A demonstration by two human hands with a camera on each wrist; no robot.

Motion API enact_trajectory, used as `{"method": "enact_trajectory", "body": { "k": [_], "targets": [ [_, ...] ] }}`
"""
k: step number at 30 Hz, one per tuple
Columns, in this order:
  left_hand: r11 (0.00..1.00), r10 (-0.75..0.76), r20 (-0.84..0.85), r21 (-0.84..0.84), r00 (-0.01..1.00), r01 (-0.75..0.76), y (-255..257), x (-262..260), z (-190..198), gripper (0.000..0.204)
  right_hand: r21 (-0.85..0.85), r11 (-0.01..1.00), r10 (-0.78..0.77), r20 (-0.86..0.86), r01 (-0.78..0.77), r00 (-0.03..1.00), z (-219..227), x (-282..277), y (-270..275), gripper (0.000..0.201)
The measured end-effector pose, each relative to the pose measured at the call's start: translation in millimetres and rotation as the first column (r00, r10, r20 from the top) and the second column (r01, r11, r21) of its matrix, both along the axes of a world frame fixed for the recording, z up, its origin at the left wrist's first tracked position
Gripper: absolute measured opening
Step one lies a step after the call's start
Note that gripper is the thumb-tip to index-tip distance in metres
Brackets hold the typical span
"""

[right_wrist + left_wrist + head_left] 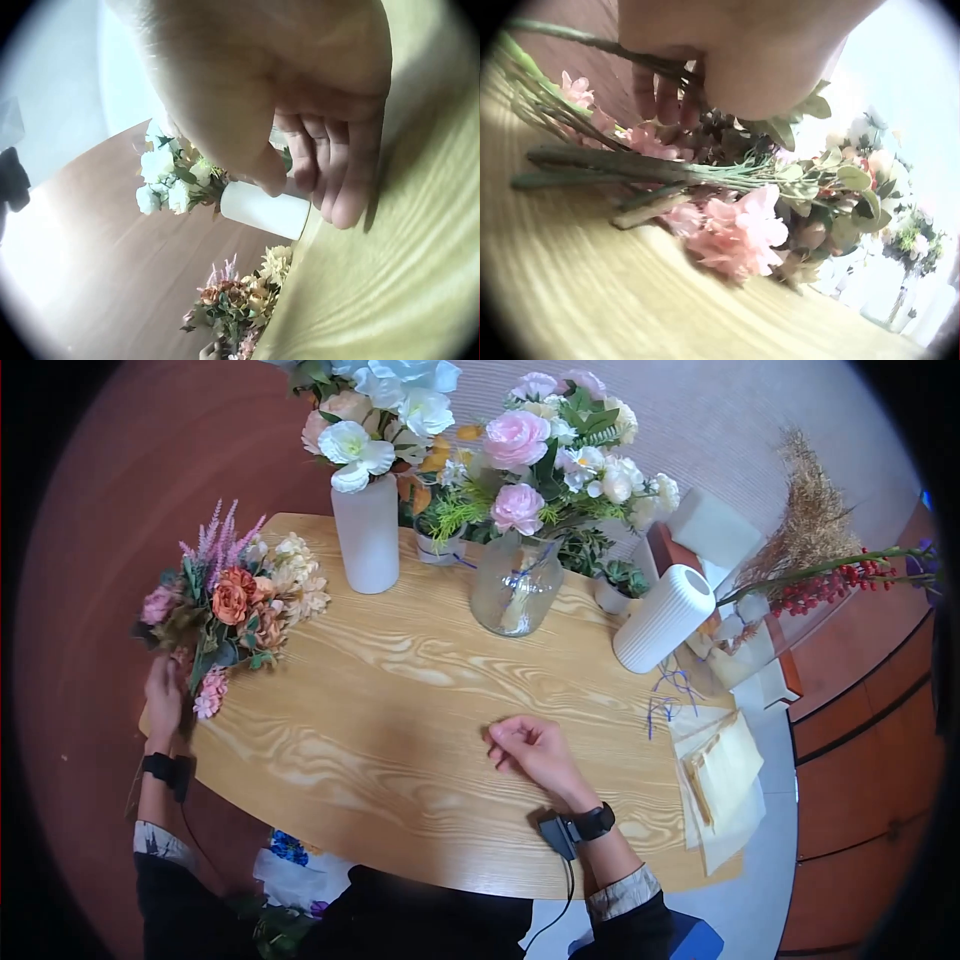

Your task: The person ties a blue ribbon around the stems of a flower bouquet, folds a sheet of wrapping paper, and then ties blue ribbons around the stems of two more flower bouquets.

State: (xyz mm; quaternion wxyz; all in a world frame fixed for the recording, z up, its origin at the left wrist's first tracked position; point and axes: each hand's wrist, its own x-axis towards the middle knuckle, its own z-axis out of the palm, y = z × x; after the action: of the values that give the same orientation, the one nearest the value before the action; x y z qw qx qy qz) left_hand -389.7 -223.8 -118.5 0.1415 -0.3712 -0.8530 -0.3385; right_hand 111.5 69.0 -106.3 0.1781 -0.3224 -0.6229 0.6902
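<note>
At the left of the head view, the left hand (164, 698) pinches a slim, dark green stem (577, 36) beside heaped, ruffled flowers (235, 600). Right of centre, the right hand (540, 756), loosely curled and holding nothing, is over the wavy-grained wooden table (400, 770). A rounded, clear glass vase (490, 608) stands upper centre; a ribbed white vase (664, 620), upper right.

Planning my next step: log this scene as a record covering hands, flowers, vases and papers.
Left hand: grips a thin dark green stem
Right hand: loosely curled over the wood-grain tabletop, nothing visibly held
Left end: loose pink, orange and cream blooms
Filled vases: tall white cylindrical vase, pale blue and white blooms; rounded clear glass vase, pink and white blooms
Third vase: white ribbed vase, right of both
Right end: cream paper sheets
</note>
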Motion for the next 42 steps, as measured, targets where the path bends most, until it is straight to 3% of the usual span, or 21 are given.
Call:
{"method": "enact_trajectory", "body": {
  "k": [2,3,5,6,7,8,11,13,15,17,18,19,20,22,24,26,29,35,37,39,42],
  "targets": [
    [0.986,0.116,0.085,0.107,0.99,-0.125,-2,-14,-1,0.026,0.031,0.992,-0.123,-0.039,0.124,0.992,8,2,10,0.019],
    [0.944,0.122,-0.086,0.316,0.989,-0.089,4,-21,-8,0.025,0.044,0.991,-0.127,-0.023,0.128,0.992,13,2,13,0.019],
    [0.959,0.195,-0.427,0.274,0.883,-0.08,10,-28,-11,0.029,0.046,0.977,-0.205,-0.047,0.207,0.978,23,1,16,0.02],
    [0.956,0.196,-0.411,0.281,0.89,-0.081,15,-15,2,0.029,0.059,0.976,-0.208,-0.034,0.21,0.978,29,0,18,0.02],
    [0.998,0.021,-0.122,0.057,0.992,-0.014,22,9,25,0.033,0.083,0.973,-0.215,-0.015,0.216,0.976,33,-2,18,0.017],
    [0.982,-0.097,0.207,-0.138,0.974,0.127,25,21,37,0.038,0.103,0.97,-0.222,0.0,0.221,0.975,37,-5,20,0.015],
    [0.956,-0.064,0.027,-0.284,0.998,0.069,18,4,-4,0.042,0.24,0.938,-0.252,-0.024,0.251,0.967,42,-14,33,0.017],
    [0.968,-0.082,0.086,-0.229,0.993,0.1,20,6,-1,0.044,0.31,0.9,-0.299,-0.071,0.306,0.952,53,-22,45,0.02],
    [0.965,-0.041,-0.101,-0.263,0.994,0.013,19,21,7,0.045,0.482,0.789,-0.368,-0.125,0.381,0.921,56,-29,69,0.034],
    [0.984,-0.055,-0.224,-0.178,0.973,0.015,19,50,27,0.039,0.671,0.65,-0.462,-0.023,0.356,0.887,72,-31,93,0.056],
    [1.0,0.01,-0.329,-0.022,0.944,-0.018,21,72,34,0.039,0.671,0.651,-0.458,-0.024,0.354,0.888,83,-39,103,0.063],
    [1.0,0.018,-0.2,-0.005,0.98,-0.019,19,101,54,0.041,0.661,0.645,-0.481,-0.037,0.383,0.876,92,-42,104,0.064],
    [0.994,0.021,-0.311,0.108,0.95,0.013,18,117,44,0.035,0.655,0.637,-0.499,-0.053,0.407,0.865,91,-42,119,0.065],
    [0.944,-0.199,-0.039,0.262,0.979,0.202,21,165,42,0.026,0.639,0.634,-0.508,-0.081,0.435,0.858,91,-52,134,0.069],
    [0.924,-0.343,0.057,0.197,0.937,0.327,14,200,19,0.025,0.593,0.675,-0.481,-0.097,0.439,0.871,103,-60,139,0.071],
    [0.913,-0.4,0.322,0.223,0.858,0.342,10,230,9,0.022,0.573,0.681,-0.507,-0.081,0.457,0.858,119,-65,142,0.064],
    [0.913,-0.365,0.328,0.307,0.871,0.268,18,244,-4,0.018,0.658,0.645,-0.354,-0.193,0.388,0.915,128,-72,148,0.042],
    [0.934,-0.304,0.304,0.283,0.903,0.22,31,244,-3,0.015,0.77,0.514,-0.537,-0.054,0.377,0.842,118,-82,169,0.048],
    [0.904,-0.364,0.253,0.326,0.896,0.275,32,246,-3,0.014,0.677,0.609,-0.401,-0.187,0.413,0.897,122,-91,153,0.06],
    [0.936,-0.312,0.291,0.26,0.904,0.239,29,246,0,0.015,0.591,0.737,-0.298,-0.151,0.328,0.942,130,-95,150,0.066],
    [0.931,-0.323,0.225,0.247,0.919,0.267,27,247,0,0.016,0.629,0.616,-0.363,-0.307,0.474,0.88,135,-100,140,0.052]
  ]
}}
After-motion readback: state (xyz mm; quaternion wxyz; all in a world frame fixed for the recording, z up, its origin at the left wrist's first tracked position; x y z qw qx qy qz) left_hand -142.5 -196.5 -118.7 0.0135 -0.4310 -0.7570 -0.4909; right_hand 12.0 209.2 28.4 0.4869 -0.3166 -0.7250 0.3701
